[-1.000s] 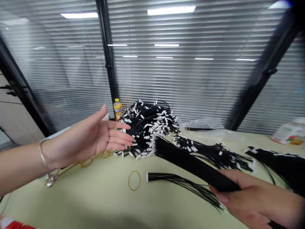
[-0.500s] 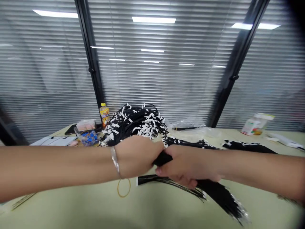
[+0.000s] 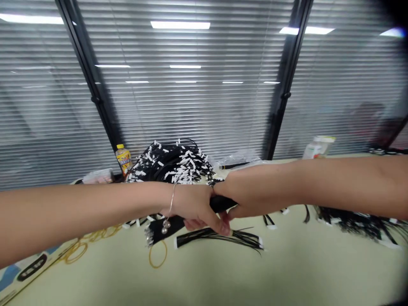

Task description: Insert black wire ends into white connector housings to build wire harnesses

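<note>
My left hand (image 3: 196, 206), with a thin bracelet at the wrist, wraps around a thick bundle of black cables (image 3: 223, 204). Gripping the same bundle just to the right is my right hand (image 3: 237, 191), its fingers mostly hidden behind the wrist and bundle. Out to the left, below my left wrist, the bundle's silvery-tipped end sticks out. On the table under my hands lies a smaller set of black cables (image 3: 204, 238) with white tags at its ends. A yellow rubber band (image 3: 158, 255) rests to the left of it.
A large heap of black cables with white tags (image 3: 172, 163) stands behind my hands. Beside it are a yellow-capped bottle (image 3: 123, 157) and a clear plastic bag (image 3: 242, 157). More cables (image 3: 350, 221) lie at the right, and several rubber bands (image 3: 76, 250) at the left.
The bundle has been turned: its loose tips pointed to the lower right and now point left. My hands have changed their hold, and the view has swung to the right.
</note>
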`<act>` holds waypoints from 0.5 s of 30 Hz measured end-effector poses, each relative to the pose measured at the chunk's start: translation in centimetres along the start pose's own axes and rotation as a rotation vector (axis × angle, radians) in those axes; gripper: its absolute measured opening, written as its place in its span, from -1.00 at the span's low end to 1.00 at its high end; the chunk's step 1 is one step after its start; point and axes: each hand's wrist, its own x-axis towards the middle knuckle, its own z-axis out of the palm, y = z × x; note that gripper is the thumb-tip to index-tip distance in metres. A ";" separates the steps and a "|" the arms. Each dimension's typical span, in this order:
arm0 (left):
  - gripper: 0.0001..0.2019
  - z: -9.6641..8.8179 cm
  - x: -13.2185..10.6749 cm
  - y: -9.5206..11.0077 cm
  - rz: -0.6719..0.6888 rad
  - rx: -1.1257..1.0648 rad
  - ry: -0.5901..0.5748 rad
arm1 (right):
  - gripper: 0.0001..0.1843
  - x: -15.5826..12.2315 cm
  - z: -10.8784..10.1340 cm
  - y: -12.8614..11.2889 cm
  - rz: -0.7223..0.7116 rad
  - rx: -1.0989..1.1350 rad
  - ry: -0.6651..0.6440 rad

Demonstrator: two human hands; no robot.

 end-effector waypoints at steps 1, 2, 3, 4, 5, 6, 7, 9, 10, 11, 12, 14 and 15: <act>-0.70 -0.3 0.0 0.3 0.012 0.257 0.127 | -0.88 0.1 -0.1 0.2 0.022 0.046 0.005; -0.74 -0.6 0.0 0.6 0.019 0.519 0.253 | -0.86 0.3 -0.1 0.5 0.037 0.101 -0.004; -0.78 -1.2 0.0 0.9 0.018 0.735 0.373 | -0.82 0.6 -0.2 0.8 0.044 0.170 -0.014; -0.82 -1.9 -0.1 1.1 0.013 0.861 0.462 | -0.79 1.0 -0.2 1.0 0.041 0.246 -0.030; -0.86 -2.8 -0.3 1.1 0.005 0.932 0.535 | -0.75 1.4 -0.3 1.2 0.026 0.324 -0.050; -0.85 -3.9 -0.6 1.2 -0.008 0.993 0.607 | -0.72 2.0 -0.5 1.3 0.008 0.414 -0.063; -0.80 -5.2 -0.9 1.1 -0.014 1.057 0.663 | -0.70 2.6 -0.7 1.3 -0.016 0.511 -0.067; -0.75 -8.2 -2.1 1.1 -0.034 1.366 0.772 | -0.67 4.4 -1.5 0.8 -0.087 0.693 -0.039; -0.74 -9.8 -2.9 1.2 -0.065 1.553 0.770 | -0.67 5.4 -2.0 0.4 -0.132 0.769 -0.013; -0.74 -11.4 -3.8 1.5 -0.113 1.685 0.756 | -0.67 6.5 -2.8 0.0 -0.181 0.833 0.016; -0.74 -12.9 -4.8 1.9 -0.148 1.717 0.766 | -0.69 7.7 -3.6 -0.6 -0.232 0.887 0.053; -0.73 -15.6 -7.2 3.1 -0.280 1.795 0.827 | -0.70 10.1 -5.7 -1.8 -0.340 0.966 0.153; -0.70 -16.6 -8.5 3.7 -0.317 1.810 0.874 | -0.70 11.2 -6.9 -2.6 -0.395 0.995 0.215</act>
